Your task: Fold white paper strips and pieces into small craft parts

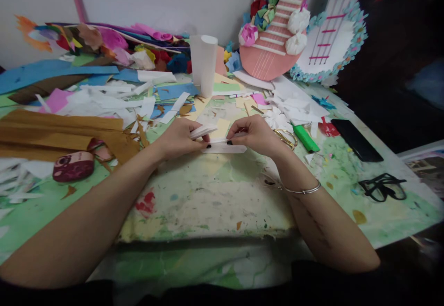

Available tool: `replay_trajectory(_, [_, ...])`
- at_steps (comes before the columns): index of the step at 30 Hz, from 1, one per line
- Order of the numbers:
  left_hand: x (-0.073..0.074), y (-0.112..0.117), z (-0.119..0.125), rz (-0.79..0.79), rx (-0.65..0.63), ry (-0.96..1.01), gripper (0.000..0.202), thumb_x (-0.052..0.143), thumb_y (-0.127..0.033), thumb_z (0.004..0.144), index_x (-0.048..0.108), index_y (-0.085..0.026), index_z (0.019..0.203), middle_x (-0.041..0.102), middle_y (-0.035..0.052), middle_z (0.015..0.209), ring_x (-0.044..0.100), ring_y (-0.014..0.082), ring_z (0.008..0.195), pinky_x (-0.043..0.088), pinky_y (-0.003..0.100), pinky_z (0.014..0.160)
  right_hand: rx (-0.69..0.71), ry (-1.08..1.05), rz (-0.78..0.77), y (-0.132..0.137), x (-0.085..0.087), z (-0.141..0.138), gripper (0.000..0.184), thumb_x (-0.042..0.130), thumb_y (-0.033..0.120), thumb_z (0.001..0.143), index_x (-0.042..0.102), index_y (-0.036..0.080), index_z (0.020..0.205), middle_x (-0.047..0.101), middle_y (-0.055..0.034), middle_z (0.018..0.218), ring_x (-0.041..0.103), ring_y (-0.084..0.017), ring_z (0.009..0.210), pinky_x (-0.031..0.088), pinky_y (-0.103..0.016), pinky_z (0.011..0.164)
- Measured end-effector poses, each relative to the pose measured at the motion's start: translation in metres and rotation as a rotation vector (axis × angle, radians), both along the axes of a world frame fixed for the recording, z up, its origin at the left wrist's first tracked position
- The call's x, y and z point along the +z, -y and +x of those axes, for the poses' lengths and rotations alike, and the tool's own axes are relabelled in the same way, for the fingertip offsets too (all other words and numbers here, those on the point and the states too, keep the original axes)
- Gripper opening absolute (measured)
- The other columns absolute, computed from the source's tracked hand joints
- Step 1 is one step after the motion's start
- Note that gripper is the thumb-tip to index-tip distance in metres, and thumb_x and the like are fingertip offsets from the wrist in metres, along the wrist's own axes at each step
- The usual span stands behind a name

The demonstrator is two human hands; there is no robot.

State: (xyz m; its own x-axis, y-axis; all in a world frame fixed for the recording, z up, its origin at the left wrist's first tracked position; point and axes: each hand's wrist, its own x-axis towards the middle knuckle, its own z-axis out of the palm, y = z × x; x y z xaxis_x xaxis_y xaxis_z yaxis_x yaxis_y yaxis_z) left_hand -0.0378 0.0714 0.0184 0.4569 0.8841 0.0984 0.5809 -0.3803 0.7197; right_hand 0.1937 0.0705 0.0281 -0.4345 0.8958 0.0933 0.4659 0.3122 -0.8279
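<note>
Both my hands pinch a folded white paper strip [224,148] just above the paint-stained table cover. My left hand [182,137] is closed on the strip's left part, with thumb and fingers together. Out of the same hand pokes a thicker folded white paper piece [204,131]. My right hand [255,134] grips the strip's right part between thumb and fingertips. A white paper flower [277,117] and gold-handled scissors [286,138] lie beside my right hand. Behind my hands stands a rolled white paper tube [208,65].
White and coloured paper scraps [114,100] cover the left and back. Brown crepe paper [58,134] and a maroon case [73,166] lie left. A green tube [305,138], phone [357,139] and glasses [382,188] lie right. A pink paper instrument [272,46] leans behind.
</note>
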Motion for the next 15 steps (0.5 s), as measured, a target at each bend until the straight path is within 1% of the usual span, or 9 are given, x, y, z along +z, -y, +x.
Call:
replay_trajectory(3, [0.001,-0.001,-0.001,0.053,0.002,0.006,0.012,0.067,-0.024,0.065,0.072,-0.015,0.070,0.065,0.0003,0.061,0.053,0.0109,0.057,0.036,0.022,0.054,-0.007,0.054,0.039,-0.002,0.001,0.003,0.008,0.066,0.017,0.067,0.073,0.016,0.071,0.070,-0.0040,0.070,0.061,-0.013,0.066,0.047,-0.029,0.066])
replay_trajectory(7, [0.002,-0.002,-0.003,0.113,-0.034,0.014,0.014,0.068,-0.028,0.068,0.074,-0.016,0.070,0.069,0.0035,0.069,0.057,0.0126,0.063,0.039,0.024,0.060,-0.032,0.139,0.059,-0.003,0.005,0.009,0.009,0.067,0.015,0.066,0.074,0.016,0.071,0.071,-0.0034,0.068,0.060,-0.013,0.063,0.045,-0.028,0.062])
replay_trajectory(9, [0.003,-0.001,-0.003,0.112,-0.052,0.022,0.016,0.068,-0.030,0.069,0.074,-0.016,0.072,0.071,0.0048,0.074,0.059,0.0138,0.066,0.040,0.024,0.061,-0.029,0.173,0.062,-0.003,0.008,0.011,0.008,0.068,0.015,0.066,0.074,0.016,0.070,0.070,-0.0033,0.067,0.059,-0.013,0.062,0.044,-0.028,0.061])
replay_trajectory(11, [0.004,-0.001,-0.003,0.097,-0.037,0.008,0.016,0.068,-0.030,0.068,0.074,-0.016,0.071,0.070,0.0036,0.069,0.056,0.0128,0.061,0.038,0.024,0.058,-0.015,0.204,0.059,-0.002,0.010,0.013,0.007,0.069,0.016,0.066,0.074,0.016,0.070,0.070,-0.0035,0.066,0.059,-0.013,0.061,0.043,-0.028,0.060])
replay_trajectory(13, [0.004,-0.001,-0.003,0.081,-0.010,-0.014,0.015,0.069,-0.030,0.067,0.074,-0.016,0.069,0.064,0.0004,0.059,0.049,0.0105,0.052,0.034,0.023,0.053,0.004,0.239,0.054,-0.002,0.012,0.015,0.006,0.069,0.017,0.066,0.074,0.016,0.071,0.070,-0.0031,0.066,0.059,-0.013,0.061,0.043,-0.028,0.059])
replay_trajectory(15, [0.005,0.000,-0.003,0.081,0.007,-0.012,0.014,0.070,-0.030,0.066,0.073,-0.017,0.067,0.059,-0.0025,0.051,0.042,0.0088,0.048,0.031,0.023,0.050,0.023,0.262,0.055,-0.002,0.012,0.015,0.006,0.068,0.016,0.067,0.073,0.017,0.070,0.070,-0.0020,0.066,0.059,-0.012,0.061,0.043,-0.027,0.059])
